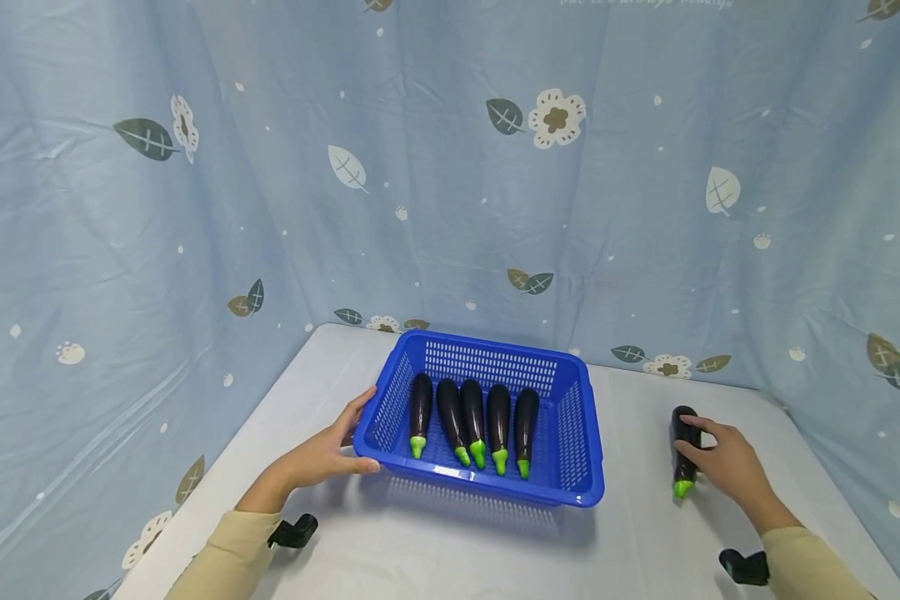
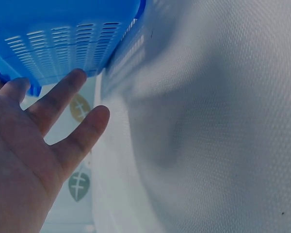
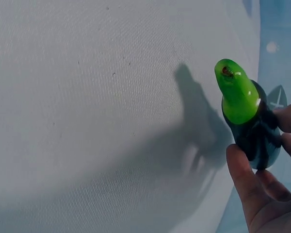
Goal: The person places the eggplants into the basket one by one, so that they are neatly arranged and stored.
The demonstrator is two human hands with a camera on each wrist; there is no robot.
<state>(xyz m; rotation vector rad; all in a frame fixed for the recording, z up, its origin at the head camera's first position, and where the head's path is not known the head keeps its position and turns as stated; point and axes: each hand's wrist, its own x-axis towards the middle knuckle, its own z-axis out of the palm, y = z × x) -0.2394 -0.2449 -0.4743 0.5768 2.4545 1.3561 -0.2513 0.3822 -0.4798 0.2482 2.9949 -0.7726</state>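
A blue plastic basket [image 1: 592,429] stands on the table with several dark eggplants [image 1: 498,417] lying side by side in it, green stem ends toward me. At its left side my left hand [image 1: 311,458] spreads its fingers, with the thumb near the front left corner. The left wrist view shows those fingers [image 2: 58,102] extended beside the slotted basket wall [image 2: 63,48]. Well to the right of the basket, my right hand [image 1: 735,467] pinches a single eggplant [image 1: 686,472] between thumb and fingers. Its green stem end [image 3: 237,92] points toward the right wrist camera.
A white cloth covers the table [image 1: 637,542]. Blue curtain [image 1: 450,208] with leaf and flower prints hangs along the back and both sides. Black wrist mounts [image 1: 294,532] show by both sleeves.
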